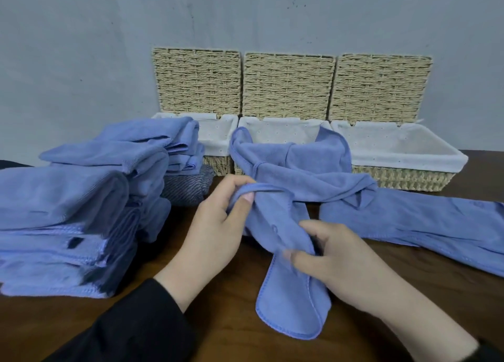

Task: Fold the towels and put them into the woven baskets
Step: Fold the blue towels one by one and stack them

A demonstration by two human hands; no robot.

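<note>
Three woven baskets stand side by side at the back of the desk (425,274) against the wall: the left basket (218,138), the middle basket (275,128) and the right basket (403,154), each lined with white cloth and each with its lid (287,86) tipped up behind it. On the left sits one tall pile of blue towels (81,198); how many it holds cannot be counted. One loose blue towel (289,192) lies crumpled in front of the middle basket, its far edge draped over that basket's front rim, and a long stretch of blue cloth (425,222) trails to the right across the desk, whether a part of it or a second towel is unclear. Two hands are on the loose towel. The left hand (215,230) pinches a hemmed edge between thumb and curled fingers (237,184). The right hand (335,263) grips a bunched fold, its fingers (316,228) wrapped round the cloth, and a rounded end of the towel hangs below both hands toward the near edge of the desk.
</note>
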